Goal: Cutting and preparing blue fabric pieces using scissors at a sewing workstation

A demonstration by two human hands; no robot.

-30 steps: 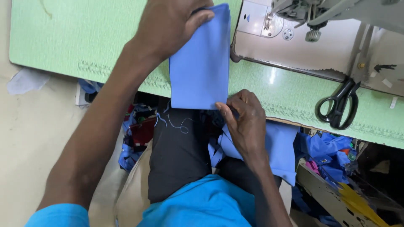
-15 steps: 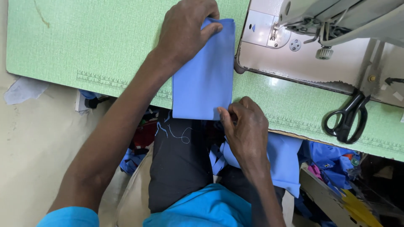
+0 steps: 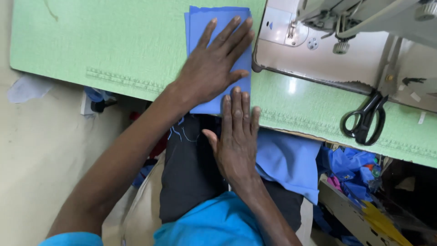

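Observation:
A folded blue cloth [image 3: 200, 20] lies flat on the green sewing table [image 3: 114, 45], just left of the sewing machine. My left hand [image 3: 214, 64] rests flat on top of the cloth with fingers spread. My right hand [image 3: 236, 132] lies flat too, its fingertips on the cloth's near edge at the table's front edge. Neither hand grips anything. More blue cloth [image 3: 291, 164] lies on my lap, under my right wrist.
A white sewing machine [image 3: 346, 41] stands at the upper right. Black scissors [image 3: 366, 120] lie on the table by its base. Blue and yellow fabric scraps [image 3: 355, 168] fill a box at the lower right. The floor lies to the left.
The cloth was held up by both hands; now it lies flat on the table. Both hands have opened and press down on it.

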